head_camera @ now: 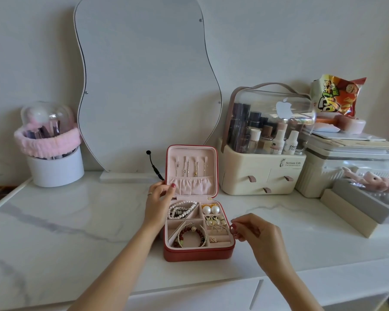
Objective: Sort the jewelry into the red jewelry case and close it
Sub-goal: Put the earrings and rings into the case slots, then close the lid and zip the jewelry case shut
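The square red leatherette jewelry case (198, 252) lies open on the white marble-patterned tabletop (76, 221), between the person's two hands. Its pink-lined lid (192, 170) stands upright, just beyond the left hand (158, 198), whose thumb and fingertips pinch the lid's lower left edge. The right hand (254, 232) hovers beside the case's right wall, fingers curled toward the thumb; it seems to pinch a small ring at the fingertips, though the object is too small to be sure of.

Under the left hand's fingers a white pearl strand (181, 208) fills the upper left compartment. Toward the left wrist a dark red beaded bracelet (192, 235) lies coiled with a pale bangle. Two large round pearl earrings (210, 209) sit in the far compartment, left of the right hand's fingertips, with small gold pieces in the slots nearer that hand.

The case looks light and fairly stiff, with a padded shell that should give slightly under pressure. The lid likely pivots freely on its soft hinge, so holding it by the side edge, as the left hand does, should steer it down well. The hanging chains in the lid may swing and catch in the seam. Any small ring would be slippery and easily dropped; a fingertip pinch suits it.
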